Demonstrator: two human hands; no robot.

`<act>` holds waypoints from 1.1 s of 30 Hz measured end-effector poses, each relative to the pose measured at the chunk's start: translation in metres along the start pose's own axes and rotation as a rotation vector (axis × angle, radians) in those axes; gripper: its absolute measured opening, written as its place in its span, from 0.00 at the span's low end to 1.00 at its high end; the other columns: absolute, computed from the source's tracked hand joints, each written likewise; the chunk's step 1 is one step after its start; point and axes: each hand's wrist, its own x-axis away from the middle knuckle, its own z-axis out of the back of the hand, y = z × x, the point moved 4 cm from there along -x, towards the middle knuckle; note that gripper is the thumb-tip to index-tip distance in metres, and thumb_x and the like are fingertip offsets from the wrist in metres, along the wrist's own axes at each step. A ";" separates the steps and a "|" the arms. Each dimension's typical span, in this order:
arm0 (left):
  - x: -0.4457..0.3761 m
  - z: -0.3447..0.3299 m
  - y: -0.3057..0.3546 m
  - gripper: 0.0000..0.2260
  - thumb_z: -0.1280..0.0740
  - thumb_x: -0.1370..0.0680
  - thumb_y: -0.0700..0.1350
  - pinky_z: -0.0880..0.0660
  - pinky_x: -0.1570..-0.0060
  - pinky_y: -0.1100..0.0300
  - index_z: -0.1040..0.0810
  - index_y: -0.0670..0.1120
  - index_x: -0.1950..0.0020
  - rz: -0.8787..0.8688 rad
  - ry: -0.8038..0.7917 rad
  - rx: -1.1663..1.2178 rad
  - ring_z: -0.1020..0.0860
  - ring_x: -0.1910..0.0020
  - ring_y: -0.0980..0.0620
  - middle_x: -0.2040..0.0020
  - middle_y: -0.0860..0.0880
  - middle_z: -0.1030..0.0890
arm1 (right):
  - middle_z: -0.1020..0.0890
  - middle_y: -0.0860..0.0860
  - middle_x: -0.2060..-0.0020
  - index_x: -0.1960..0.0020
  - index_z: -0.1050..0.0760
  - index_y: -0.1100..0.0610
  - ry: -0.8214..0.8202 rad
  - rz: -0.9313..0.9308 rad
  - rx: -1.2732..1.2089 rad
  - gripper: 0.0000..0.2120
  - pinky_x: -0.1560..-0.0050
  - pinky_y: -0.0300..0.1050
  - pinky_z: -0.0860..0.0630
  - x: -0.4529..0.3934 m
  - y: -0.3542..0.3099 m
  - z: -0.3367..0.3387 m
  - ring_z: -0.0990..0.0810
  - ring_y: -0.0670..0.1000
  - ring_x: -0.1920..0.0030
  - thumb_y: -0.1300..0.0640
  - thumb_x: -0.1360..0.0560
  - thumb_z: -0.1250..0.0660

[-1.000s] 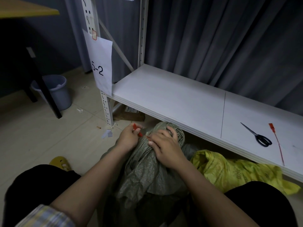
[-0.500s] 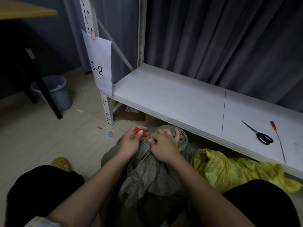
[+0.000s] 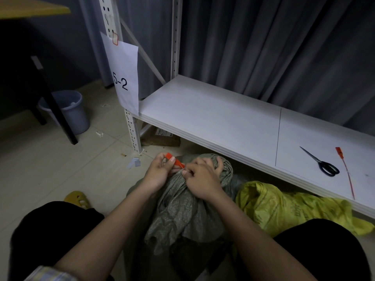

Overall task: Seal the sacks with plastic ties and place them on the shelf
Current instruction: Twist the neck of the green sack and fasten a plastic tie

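A grey-green woven sack point(image 3: 182, 207) stands on the floor between my knees, its neck bunched up. My right hand point(image 3: 203, 177) grips the gathered neck, and its thumb and forefinger pinch the thin tail of a red plastic tie point(image 3: 175, 160). My left hand point(image 3: 160, 171) pinches the tie's flat red head just left of the neck. A crumpled yellow sack point(image 3: 284, 207) lies to the right, partly under the white shelf point(image 3: 213, 118). A second red tie point(image 3: 345, 169) lies on the shelf at the right.
Black-handled scissors point(image 3: 320, 162) lie on the shelf beside the spare tie. A paper sign reading 5-2 point(image 3: 123, 74) hangs on the shelf post. A grey bucket point(image 3: 69, 110) and a black table leg stand at left. A yellow sandal point(image 3: 78, 199) and paper scraps lie on the floor.
My left hand has turned the tie's red head up and moved it closer to the sack neck. My right hand has shifted slightly on the gathered neck and now pinches the tail.
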 end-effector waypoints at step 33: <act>0.009 -0.007 0.001 0.06 0.41 0.20 0.37 0.24 0.53 0.63 0.29 0.44 0.56 -0.051 -0.044 -0.158 0.20 0.64 0.58 0.61 0.44 0.20 | 0.27 0.44 0.47 0.54 0.24 0.49 -0.024 -0.034 -0.039 0.11 0.33 0.51 0.70 0.004 0.007 -0.005 0.38 0.47 0.35 0.46 0.22 0.43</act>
